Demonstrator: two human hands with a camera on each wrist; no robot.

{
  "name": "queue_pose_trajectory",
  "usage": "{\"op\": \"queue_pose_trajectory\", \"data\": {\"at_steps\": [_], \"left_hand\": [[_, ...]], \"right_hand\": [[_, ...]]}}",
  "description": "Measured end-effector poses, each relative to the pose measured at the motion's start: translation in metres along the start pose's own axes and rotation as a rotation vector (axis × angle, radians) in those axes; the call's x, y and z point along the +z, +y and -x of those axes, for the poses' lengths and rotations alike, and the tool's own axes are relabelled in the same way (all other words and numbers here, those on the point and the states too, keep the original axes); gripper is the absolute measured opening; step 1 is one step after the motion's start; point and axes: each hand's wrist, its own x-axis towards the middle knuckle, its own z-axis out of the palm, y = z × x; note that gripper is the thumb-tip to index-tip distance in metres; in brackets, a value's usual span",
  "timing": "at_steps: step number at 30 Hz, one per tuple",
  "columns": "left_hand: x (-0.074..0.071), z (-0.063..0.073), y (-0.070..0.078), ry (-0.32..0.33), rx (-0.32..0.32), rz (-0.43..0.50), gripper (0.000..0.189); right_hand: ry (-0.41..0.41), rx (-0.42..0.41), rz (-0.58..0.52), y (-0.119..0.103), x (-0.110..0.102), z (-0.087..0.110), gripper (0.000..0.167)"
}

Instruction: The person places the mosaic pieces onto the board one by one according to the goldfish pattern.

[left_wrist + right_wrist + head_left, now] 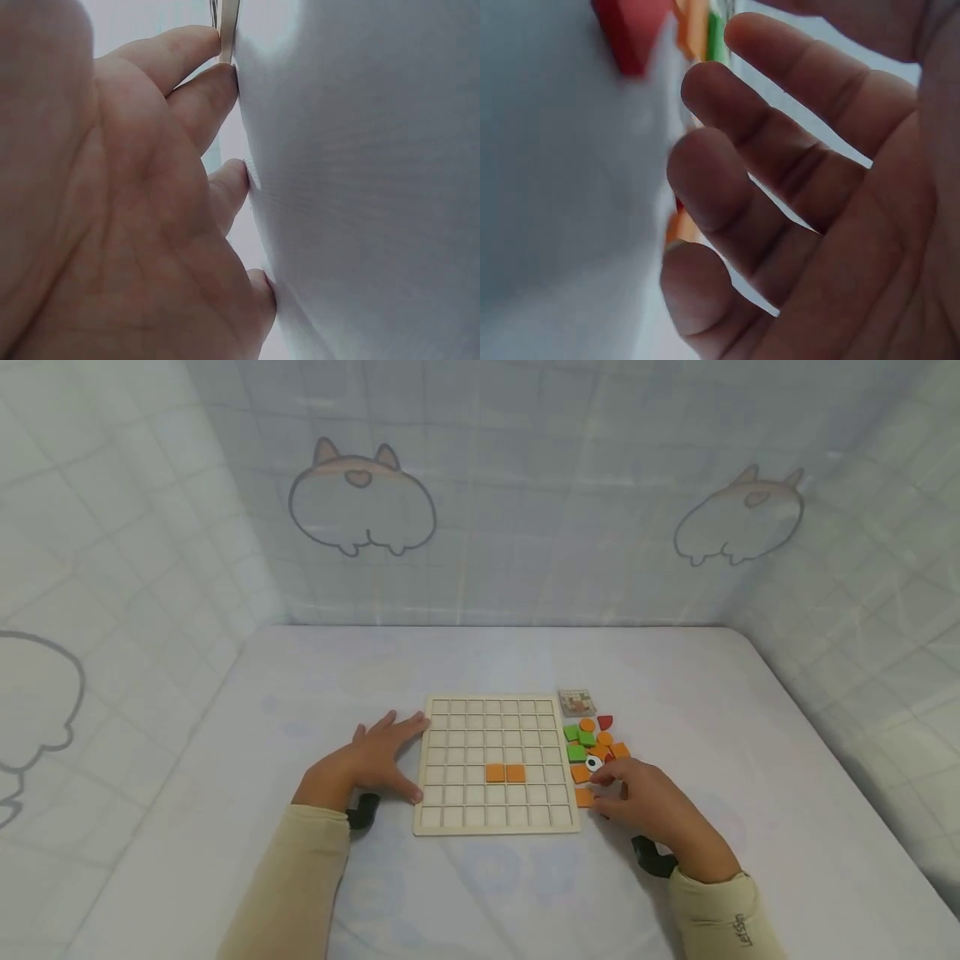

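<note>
A cream-coloured grid board lies flat on the table. Two orange square tiles sit side by side in its lower middle cells. My left hand is spread at the board's left edge, thumb and fingertips touching the rim, also seen at close range in the left wrist view. Right of the board, my right hand hovers low over loose pieces, its thumb and forefinger close to an orange tile. Loosely bent fingers show nothing held in the right wrist view. A red piece lies beyond them.
Green squares, orange pieces, a red rounded piece and a white disc with a black dot are heaped against the board's right side. A small patterned card lies behind them. Tile-patterned curtains enclose the table.
</note>
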Motion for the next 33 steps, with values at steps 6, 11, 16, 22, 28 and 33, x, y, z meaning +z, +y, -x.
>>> {"op": "queue_pose_trajectory", "data": {"at_steps": [6,11,16,22,28,33], "left_hand": [[0.002,0.007,-0.003,0.002,-0.012,0.018,0.125],[0.006,0.011,-0.004,0.001,-0.03,0.037,0.125],[0.011,0.011,-0.004,-0.008,-0.032,0.057,0.125],[0.008,0.008,-0.001,0.002,-0.023,0.032,0.125],[0.006,0.003,0.002,0.004,-0.021,0.023,0.124],[0.012,0.001,0.005,-0.004,-0.007,0.042,0.124]], "right_hand": [[0.018,-0.122,0.056,-0.006,0.015,-0.002,0.021],[0.035,-0.147,0.085,-0.008,0.018,0.0,0.018],[0.049,-0.133,0.124,-0.007,0.018,0.003,0.017],[0.064,-0.215,0.056,-0.017,0.023,0.002,0.013],[0.068,-0.405,0.142,-0.045,0.038,-0.008,0.011],[0.051,-0.396,0.232,-0.061,0.052,-0.016,0.007]]}}
